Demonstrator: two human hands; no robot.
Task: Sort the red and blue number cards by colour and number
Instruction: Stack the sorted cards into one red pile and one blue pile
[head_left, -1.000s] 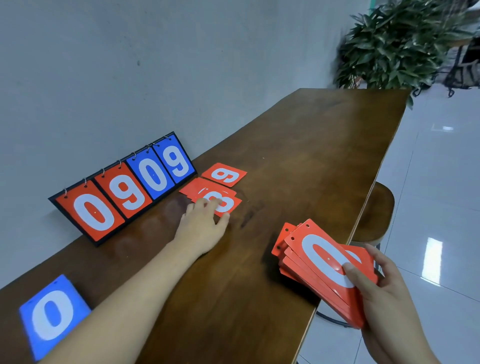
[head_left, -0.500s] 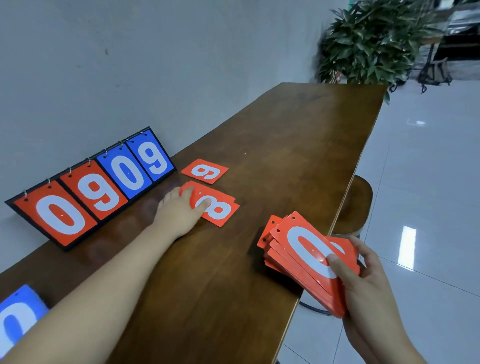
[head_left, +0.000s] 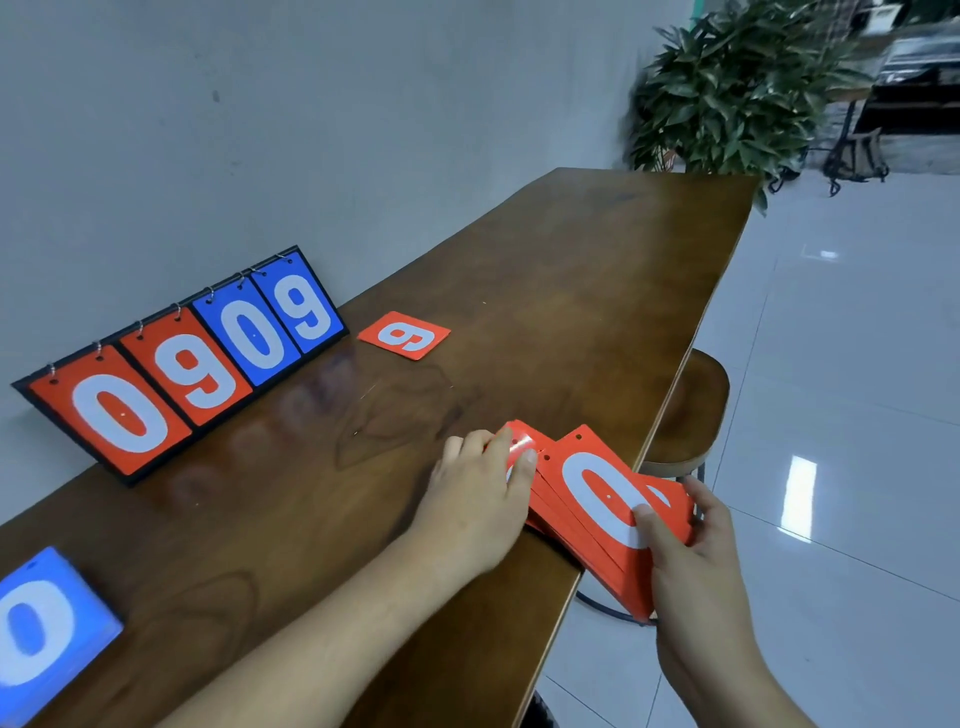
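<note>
Near the outer edge of the surface (head_left: 571, 270), well to the right of the flip scoreboard (head_left: 182, 358) and nearer to us, our left hand (head_left: 480, 493) has its grip closed on a red card (head_left: 521, 446). The thumb lies on the printed face and the fingers curl at its edge. We cannot tell whether the pinch holds one card or more. That card touches the red stack (head_left: 597, 499), whose top card shows a white 0.

Our right hand (head_left: 696, 566) grips the stack on the side away from the scoreboard, thumb pressed on the 0 and fingers wrapped beneath. The stack is fanned and hangs partly past the edge.

A lone red card (head_left: 404, 335) lies flat just beyond the scoreboard's blue end, apart from it. A blue 0 card (head_left: 47, 623) lies flat off its red end, near us.

The scoreboard stands tilted by the grey wall (head_left: 363, 104), reading 0 9 in red and 0 9 in blue. The surface is dark polished wood. Far past the scoreboard's blue end we see a leafy plant (head_left: 727, 88). A round wooden stool (head_left: 691, 410) sits below the edge on glossy white floor tiles (head_left: 857, 415).
</note>
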